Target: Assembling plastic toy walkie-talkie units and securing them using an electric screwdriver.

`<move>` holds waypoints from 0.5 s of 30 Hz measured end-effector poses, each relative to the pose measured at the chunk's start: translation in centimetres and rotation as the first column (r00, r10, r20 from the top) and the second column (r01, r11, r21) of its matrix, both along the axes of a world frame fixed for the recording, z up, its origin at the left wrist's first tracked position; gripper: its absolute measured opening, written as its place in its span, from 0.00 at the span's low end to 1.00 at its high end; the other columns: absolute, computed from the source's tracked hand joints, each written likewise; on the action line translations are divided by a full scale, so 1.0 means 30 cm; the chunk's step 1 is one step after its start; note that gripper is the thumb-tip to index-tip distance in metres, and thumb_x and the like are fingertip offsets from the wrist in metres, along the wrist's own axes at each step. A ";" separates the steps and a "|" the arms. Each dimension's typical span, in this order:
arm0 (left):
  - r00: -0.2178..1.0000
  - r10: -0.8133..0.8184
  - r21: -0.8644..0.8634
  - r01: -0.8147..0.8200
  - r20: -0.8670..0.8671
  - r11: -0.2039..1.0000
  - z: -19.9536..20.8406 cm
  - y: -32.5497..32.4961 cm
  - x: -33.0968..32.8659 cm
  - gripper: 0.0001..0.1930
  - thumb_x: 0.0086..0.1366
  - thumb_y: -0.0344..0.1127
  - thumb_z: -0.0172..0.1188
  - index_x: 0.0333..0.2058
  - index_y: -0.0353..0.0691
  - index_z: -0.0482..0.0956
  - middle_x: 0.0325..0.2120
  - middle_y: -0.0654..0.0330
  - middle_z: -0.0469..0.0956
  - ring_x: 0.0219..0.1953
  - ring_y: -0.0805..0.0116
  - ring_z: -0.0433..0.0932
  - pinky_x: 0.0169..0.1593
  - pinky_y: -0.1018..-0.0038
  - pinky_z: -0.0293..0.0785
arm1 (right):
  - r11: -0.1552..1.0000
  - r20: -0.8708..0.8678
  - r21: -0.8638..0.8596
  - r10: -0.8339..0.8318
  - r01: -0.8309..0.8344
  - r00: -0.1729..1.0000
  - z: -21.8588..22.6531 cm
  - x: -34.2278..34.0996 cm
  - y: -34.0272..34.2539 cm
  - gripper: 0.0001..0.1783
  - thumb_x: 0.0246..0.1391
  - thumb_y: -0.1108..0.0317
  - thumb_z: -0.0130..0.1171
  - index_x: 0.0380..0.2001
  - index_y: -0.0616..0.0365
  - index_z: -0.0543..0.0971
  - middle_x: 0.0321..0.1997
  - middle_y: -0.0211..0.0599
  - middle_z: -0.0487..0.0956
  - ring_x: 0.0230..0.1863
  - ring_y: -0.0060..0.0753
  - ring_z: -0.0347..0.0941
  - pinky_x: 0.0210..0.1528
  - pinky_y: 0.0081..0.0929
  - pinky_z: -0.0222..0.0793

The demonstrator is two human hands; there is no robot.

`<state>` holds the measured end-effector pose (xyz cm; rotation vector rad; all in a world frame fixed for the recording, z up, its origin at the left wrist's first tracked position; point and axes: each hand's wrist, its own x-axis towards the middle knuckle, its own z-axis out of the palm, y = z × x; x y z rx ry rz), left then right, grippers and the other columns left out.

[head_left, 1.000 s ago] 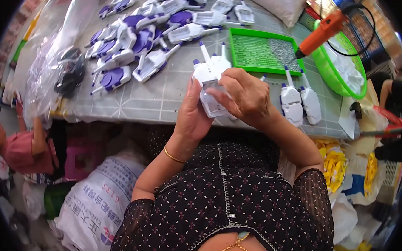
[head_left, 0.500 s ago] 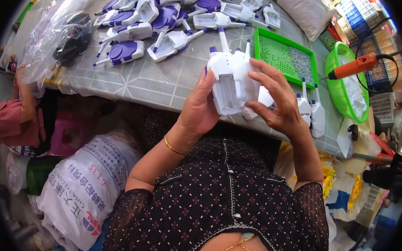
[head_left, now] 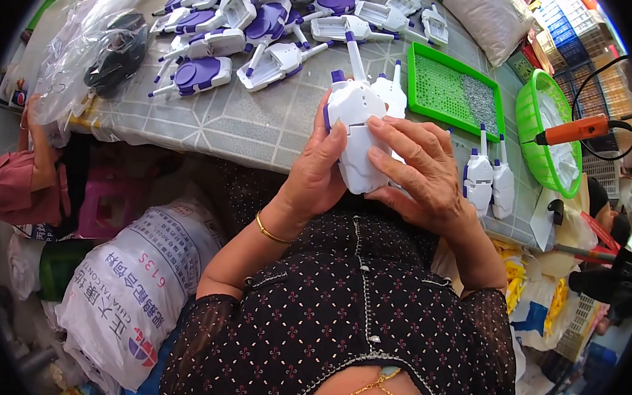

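Observation:
A white toy walkie-talkie [head_left: 355, 103] with purple trim and a stubby antenna is gripped in my left hand [head_left: 313, 170], its back facing up. My left thumb presses along its side. Over its lower back lies a white battery cover [head_left: 358, 155], a thin seam showing at its upper edge. My right hand [head_left: 426, 168] holds the cover, fingertips on its face and thumb at its lower end. Just behind, partly hidden by my fingers, is another white walkie-talkie [head_left: 390, 92] on the table.
Several white and purple walkie-talkies [head_left: 267, 22] pile up at the far left; some show open compartments. A green tray [head_left: 499, 106] of small metal pieces lies right. Beyond are a green basket [head_left: 528, 131] and a hanging orange electric screwdriver [head_left: 577, 131]. Two walkie-talkies [head_left: 479, 180] lie near the right edge.
The battery cover has moved left from beside the walkie-talkie onto its back, hiding the open battery compartment. My right hand moved with it, its fingers now flatter over the cover.

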<state>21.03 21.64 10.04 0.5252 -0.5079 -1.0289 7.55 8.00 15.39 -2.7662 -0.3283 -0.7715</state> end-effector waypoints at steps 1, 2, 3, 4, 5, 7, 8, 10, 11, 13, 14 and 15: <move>1.000 -0.002 0.000 0.002 -0.002 1.000 -0.002 0.003 -0.006 0.36 0.75 0.59 0.46 0.73 0.48 0.50 0.67 0.48 0.63 0.68 0.55 0.64 0.69 0.56 0.63 | 1.000 0.000 0.005 -0.005 0.005 1.000 0.001 0.000 0.004 0.30 0.47 0.59 0.72 0.54 0.53 0.77 0.66 0.42 0.75 0.68 0.46 0.69 0.65 0.43 0.63; 1.000 0.021 0.013 -0.021 -0.001 1.000 -0.006 0.005 -0.013 0.36 0.75 0.60 0.45 0.72 0.47 0.51 0.67 0.48 0.63 0.68 0.56 0.65 0.69 0.57 0.63 | 1.000 -0.001 0.005 -0.007 0.007 1.000 -0.010 0.005 0.000 0.30 0.47 0.59 0.72 0.54 0.53 0.77 0.66 0.42 0.75 0.68 0.46 0.69 0.65 0.43 0.63; 0.999 0.043 0.026 -0.043 0.000 0.999 -0.012 0.006 -0.018 0.36 0.75 0.61 0.44 0.72 0.46 0.52 0.67 0.48 0.64 0.68 0.56 0.65 0.69 0.57 0.64 | 0.999 0.047 0.028 0.034 -0.035 0.998 -0.032 0.013 -0.009 0.30 0.48 0.58 0.72 0.53 0.55 0.77 0.64 0.45 0.77 0.66 0.49 0.71 0.65 0.45 0.62; 0.999 0.045 0.027 -0.045 0.000 0.999 -0.025 0.003 -0.016 0.36 0.75 0.61 0.44 0.72 0.46 0.52 0.67 0.48 0.64 0.68 0.56 0.65 0.69 0.57 0.64 | 0.995 0.098 0.048 0.077 -0.082 0.992 -0.052 0.019 -0.014 0.29 0.48 0.56 0.71 0.52 0.57 0.78 0.62 0.48 0.78 0.64 0.51 0.73 0.65 0.46 0.62; 0.995 0.002 -0.010 -0.003 -0.095 1.000 -0.043 -0.002 -0.012 0.33 0.76 0.58 0.44 0.72 0.49 0.50 0.64 0.50 0.65 0.66 0.57 0.66 0.68 0.58 0.65 | 0.995 0.098 0.049 0.078 -0.084 0.992 -0.070 0.021 -0.010 0.29 0.48 0.56 0.71 0.52 0.57 0.78 0.62 0.48 0.78 0.64 0.51 0.73 0.65 0.46 0.62; 0.981 -0.042 -0.049 0.033 -0.187 0.998 -0.053 -0.004 -0.010 0.31 0.77 0.55 0.44 0.71 0.52 0.48 0.62 0.53 0.67 0.65 0.58 0.67 0.67 0.59 0.66 | 0.998 0.128 0.040 0.050 -0.055 0.990 -0.097 0.024 0.000 0.28 0.50 0.57 0.71 0.52 0.60 0.78 0.60 0.48 0.79 0.63 0.53 0.75 0.66 0.48 0.61; 0.984 0.001 -0.005 -0.002 -0.177 1.000 -0.052 -0.003 -0.010 0.31 0.77 0.56 0.43 0.71 0.52 0.49 0.61 0.53 0.67 0.63 0.59 0.69 0.65 0.59 0.68 | 0.999 0.065 0.026 0.044 -0.046 0.997 -0.097 0.021 -0.007 0.28 0.51 0.56 0.71 0.53 0.56 0.79 0.63 0.49 0.77 0.66 0.54 0.71 0.68 0.50 0.58; 0.985 0.046 0.041 -0.040 -0.165 0.998 -0.043 -0.003 -0.007 0.31 0.77 0.58 0.43 0.70 0.51 0.50 0.61 0.54 0.68 0.61 0.59 0.71 0.64 0.59 0.70 | 1.000 0.065 0.027 -0.003 0.001 0.998 -0.075 0.034 -0.006 0.28 0.51 0.54 0.70 0.54 0.53 0.79 0.66 0.50 0.74 0.67 0.54 0.68 0.69 0.50 0.56; 0.980 0.056 0.044 -0.048 -0.190 0.998 -0.033 -0.007 -0.002 0.31 0.77 0.58 0.43 0.69 0.51 0.52 0.58 0.55 0.70 0.57 0.61 0.74 0.59 0.61 0.74 | 0.998 0.064 0.025 -0.051 0.050 0.997 -0.066 0.042 -0.009 0.29 0.51 0.53 0.70 0.54 0.50 0.79 0.68 0.51 0.72 0.69 0.54 0.66 0.70 0.50 0.54; 0.975 0.066 0.050 -0.056 -0.210 0.997 -0.034 -0.012 0.019 0.31 0.76 0.59 0.44 0.69 0.51 0.54 0.56 0.56 0.72 0.53 0.62 0.77 0.55 0.62 0.78 | 0.993 -0.008 0.121 0.013 -0.011 1.000 -0.073 0.062 -0.028 0.29 0.50 0.49 0.71 0.55 0.46 0.80 0.72 0.52 0.67 0.71 0.56 0.61 0.71 0.51 0.52; 0.960 -0.005 0.030 0.014 -0.279 0.999 -0.047 -0.011 0.035 0.31 0.76 0.60 0.45 0.68 0.50 0.56 0.53 0.57 0.74 0.48 0.63 0.79 0.49 0.64 0.80 | 0.983 -0.054 0.184 0.039 -0.028 0.998 -0.053 0.071 -0.024 0.31 0.46 0.53 0.73 0.54 0.48 0.80 0.72 0.48 0.67 0.72 0.56 0.61 0.71 0.52 0.53; 0.936 -0.076 0.006 0.083 -0.344 0.997 -0.052 -0.009 0.047 0.30 0.75 0.61 0.46 0.66 0.50 0.58 0.50 0.58 0.75 0.43 0.63 0.80 0.44 0.65 0.81 | 0.968 -0.097 0.246 0.068 -0.043 0.993 -0.043 0.082 -0.018 0.33 0.42 0.57 0.76 0.53 0.49 0.79 0.72 0.45 0.67 0.72 0.55 0.61 0.71 0.54 0.53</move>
